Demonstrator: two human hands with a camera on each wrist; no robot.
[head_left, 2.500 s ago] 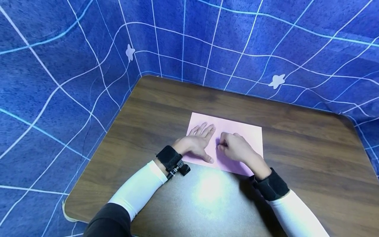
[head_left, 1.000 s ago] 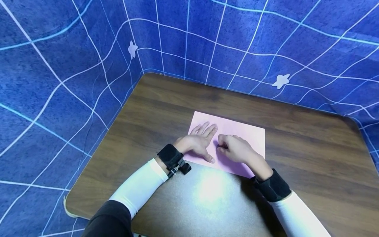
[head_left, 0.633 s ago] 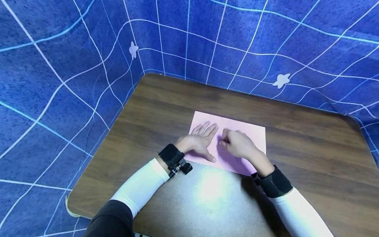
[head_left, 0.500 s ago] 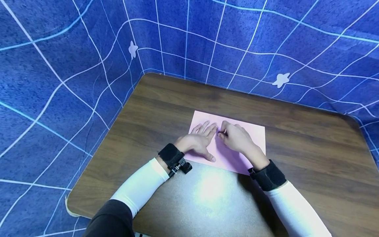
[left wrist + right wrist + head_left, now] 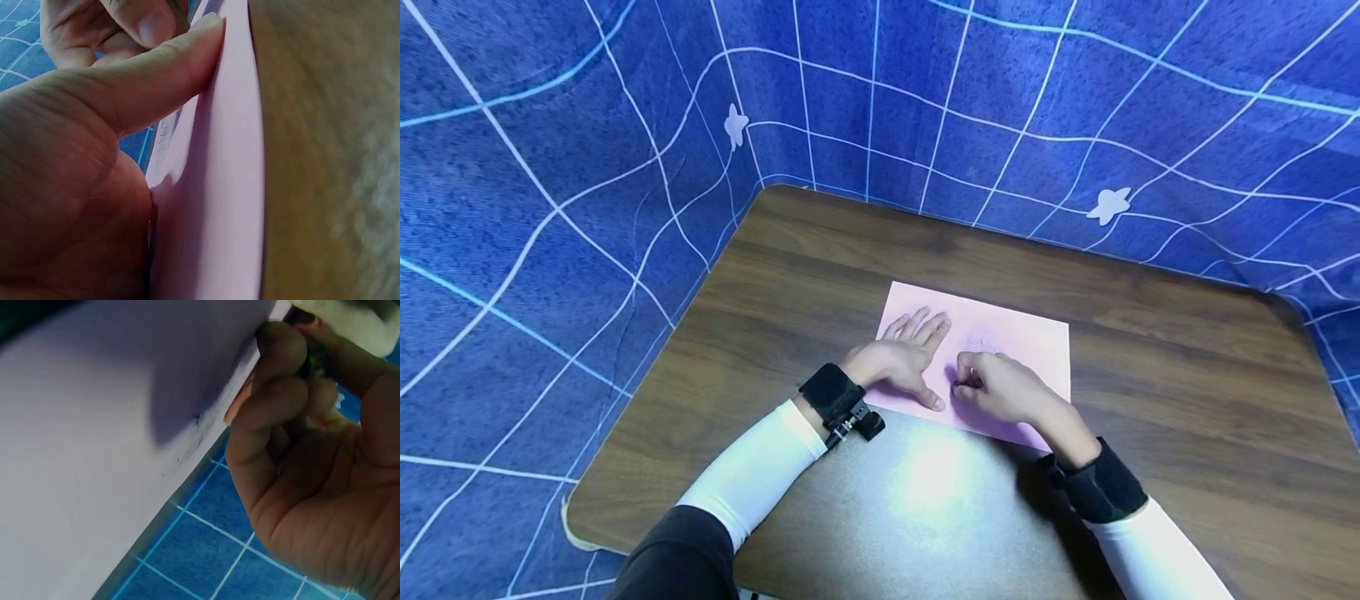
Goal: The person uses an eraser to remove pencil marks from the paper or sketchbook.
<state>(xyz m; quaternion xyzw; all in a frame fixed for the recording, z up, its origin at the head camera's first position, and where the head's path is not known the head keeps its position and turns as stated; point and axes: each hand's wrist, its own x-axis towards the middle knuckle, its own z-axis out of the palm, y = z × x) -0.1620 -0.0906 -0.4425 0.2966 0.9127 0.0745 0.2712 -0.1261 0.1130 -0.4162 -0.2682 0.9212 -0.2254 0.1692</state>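
1. Table: paper lies flat near its middle, w/ faint marks on it.
2. L hand pressing paper, fingers flat.
3. R hand pinches a small dark thing (crayon?); hard strokes could shift or tear the paper.

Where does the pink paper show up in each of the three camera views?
Head: paper lies mid-table, under both hands.
Left wrist: paper runs up the middle, beside the thumb.
Right wrist: paper fills the upper left.
Shared landmark: the faint pencil scribble on it, seen in all three.
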